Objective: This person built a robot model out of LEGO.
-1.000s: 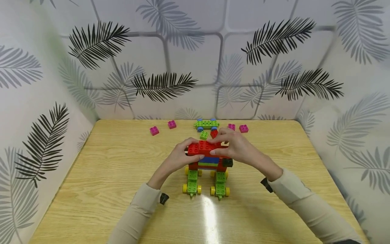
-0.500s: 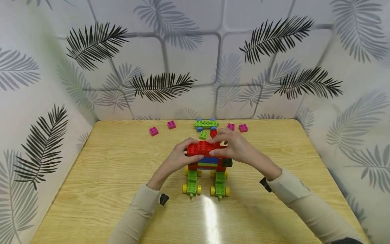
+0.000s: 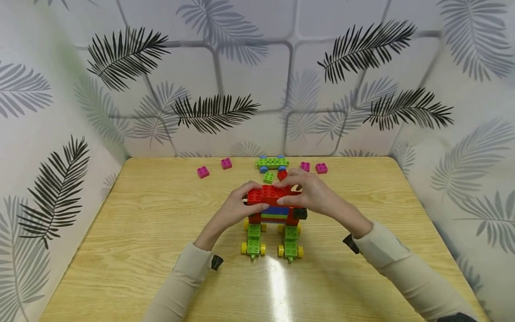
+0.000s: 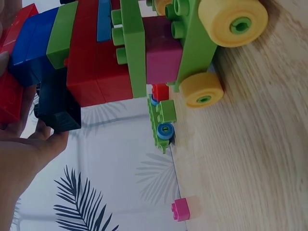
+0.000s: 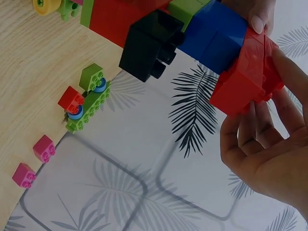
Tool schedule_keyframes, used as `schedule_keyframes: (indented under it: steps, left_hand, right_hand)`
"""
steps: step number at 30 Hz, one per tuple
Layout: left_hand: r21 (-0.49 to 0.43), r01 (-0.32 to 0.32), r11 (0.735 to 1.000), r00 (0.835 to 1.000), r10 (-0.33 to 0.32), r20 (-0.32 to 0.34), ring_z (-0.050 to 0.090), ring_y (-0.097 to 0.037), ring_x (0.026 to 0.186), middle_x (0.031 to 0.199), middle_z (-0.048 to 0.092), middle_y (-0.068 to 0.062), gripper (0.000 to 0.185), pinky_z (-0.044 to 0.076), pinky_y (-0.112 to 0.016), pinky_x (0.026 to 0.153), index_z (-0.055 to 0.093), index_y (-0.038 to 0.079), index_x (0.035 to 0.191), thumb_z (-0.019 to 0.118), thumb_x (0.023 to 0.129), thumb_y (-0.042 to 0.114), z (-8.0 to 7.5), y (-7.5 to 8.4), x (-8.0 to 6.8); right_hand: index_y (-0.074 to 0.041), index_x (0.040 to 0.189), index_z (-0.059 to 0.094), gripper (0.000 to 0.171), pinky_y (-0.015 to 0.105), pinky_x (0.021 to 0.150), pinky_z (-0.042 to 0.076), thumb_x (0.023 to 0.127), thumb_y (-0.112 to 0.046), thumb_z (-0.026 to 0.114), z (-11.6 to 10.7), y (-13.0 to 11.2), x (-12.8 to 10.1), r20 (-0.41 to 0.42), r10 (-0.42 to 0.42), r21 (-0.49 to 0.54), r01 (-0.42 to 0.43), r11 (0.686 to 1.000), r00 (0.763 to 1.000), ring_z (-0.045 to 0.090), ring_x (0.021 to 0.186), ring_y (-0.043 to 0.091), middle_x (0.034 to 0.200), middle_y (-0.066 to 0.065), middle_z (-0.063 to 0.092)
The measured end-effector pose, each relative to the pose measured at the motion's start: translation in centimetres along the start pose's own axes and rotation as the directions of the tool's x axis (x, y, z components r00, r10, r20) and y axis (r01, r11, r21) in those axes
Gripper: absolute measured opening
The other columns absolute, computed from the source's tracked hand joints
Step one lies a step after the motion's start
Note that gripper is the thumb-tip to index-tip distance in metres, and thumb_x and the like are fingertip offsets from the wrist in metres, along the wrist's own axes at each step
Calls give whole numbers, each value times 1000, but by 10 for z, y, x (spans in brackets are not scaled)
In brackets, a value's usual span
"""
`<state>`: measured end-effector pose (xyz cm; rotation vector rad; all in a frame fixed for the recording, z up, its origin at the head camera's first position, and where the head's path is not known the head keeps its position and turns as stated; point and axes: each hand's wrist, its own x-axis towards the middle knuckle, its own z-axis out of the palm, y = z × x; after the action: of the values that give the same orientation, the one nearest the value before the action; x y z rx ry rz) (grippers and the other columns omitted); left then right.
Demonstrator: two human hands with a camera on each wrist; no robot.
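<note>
A brick vehicle (image 3: 275, 214) stands mid-table on two green bases with yellow wheels (image 3: 253, 245). Its body stacks red, green and blue layers, with a black brick (image 3: 300, 214) sticking out on the right. On top lies a long red brick (image 3: 270, 195). My left hand (image 3: 251, 197) grips that brick's left end, thumb in front and fingers over the back. My right hand (image 3: 287, 193) grips its right end the same way. In the right wrist view the red brick (image 5: 245, 82) sits against the curled fingers (image 5: 260, 139), with the black brick (image 5: 149, 45) below it.
Along the wooden table's (image 3: 141, 232) far edge lie several pink bricks (image 3: 203, 172), a green plate on blue wheels (image 3: 272, 163), a small green brick (image 3: 268, 178) and a small red one (image 3: 282, 175). Leaf-patterned walls close off three sides.
</note>
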<state>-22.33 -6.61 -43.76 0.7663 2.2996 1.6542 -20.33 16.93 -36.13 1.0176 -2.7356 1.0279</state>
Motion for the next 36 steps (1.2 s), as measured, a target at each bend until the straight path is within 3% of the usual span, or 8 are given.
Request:
schedule_keyframes:
  steps: [5,10,17,22,29,36]
  left_hand:
    - [21,-19,1000,1000,19,-3,54,-23,102,115,59,0,36,53,-35,79,60,17,119,72,87,29,-3,-1,0]
    - [32,-46,998,999,46,2,55,-23,102,114,59,1,37,53,-35,79,61,18,119,72,88,31,-3,-2,-1]
    - [36,-61,998,998,61,-3,56,-22,100,113,60,2,35,53,-35,78,61,18,119,72,88,30,-4,-4,-1]
    - [37,-59,998,998,59,4,55,-22,100,114,59,-1,35,52,-35,80,60,15,119,72,88,26,-4,-3,-1]
    - [57,-20,998,1000,20,-1,54,-26,100,115,59,-11,35,49,-41,84,59,5,121,70,89,15,-4,28,-11]
    - [58,-3,998,1000,3,-3,54,-26,99,115,59,-11,35,49,-43,83,58,5,120,70,89,15,-4,29,-11]
  right_hand:
    - [-11,115,72,38,27,60,43,80,-23,79,2,3,-1,-9,4,7,-3,1000,1000,45,76,16,87,1,52]
    - [-13,117,71,38,33,75,54,82,-26,78,3,4,-2,4,40,51,-40,998,999,55,86,14,95,-2,58]
    - [-14,119,69,39,36,78,54,83,-27,77,3,5,-3,5,24,78,-25,997,1000,57,93,15,104,-1,63]
    - [-11,121,67,33,36,81,52,91,-25,68,2,11,-4,-29,2,73,0,997,1000,59,96,16,109,1,65]
    - [-12,121,67,29,40,85,51,98,-27,56,-8,24,-6,-153,39,94,-24,995,987,61,97,16,110,1,67]
    - [-12,122,66,30,44,86,50,99,-27,55,-10,40,-7,-196,99,99,-81,992,976,61,101,21,115,6,66]
